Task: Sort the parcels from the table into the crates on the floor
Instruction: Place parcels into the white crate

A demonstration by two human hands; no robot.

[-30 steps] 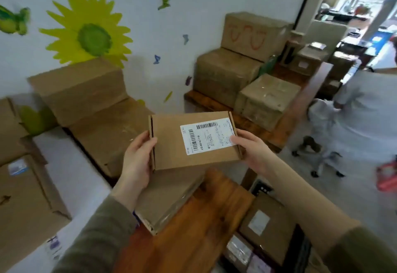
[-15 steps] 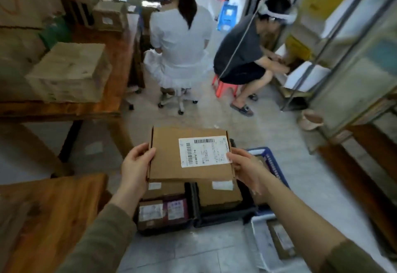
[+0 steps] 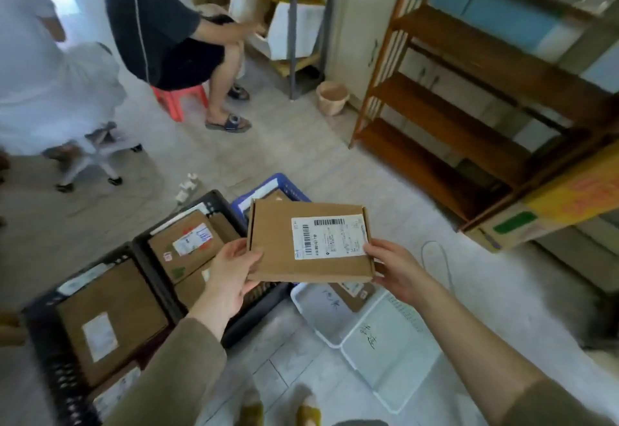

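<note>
I hold a flat brown cardboard parcel [image 3: 278, 251] with a white barcode label in front of me, above the crates. My left hand [image 3: 231, 275] grips its left edge and my right hand [image 3: 397, 266] grips its right edge. Below on the floor stand two black crates [image 3: 157, 275] filled with brown parcels, a blue crate [image 3: 288, 187] behind the parcel, and two white trays [image 3: 385, 352] at lower right, one with a small parcel partly hidden under the held one.
A person in dark clothes [image 3: 167, 23] sits on a red stool [image 3: 177, 99] at the back. Another person in white [image 3: 43, 83] is on a chair at left. A wooden shelf [image 3: 469, 107] stands at right, a small bucket [image 3: 331, 97] beside it.
My view has swung from the table and wall round to the floor crates. The parcel stays gripped in both hands and now hangs over the crates.
</note>
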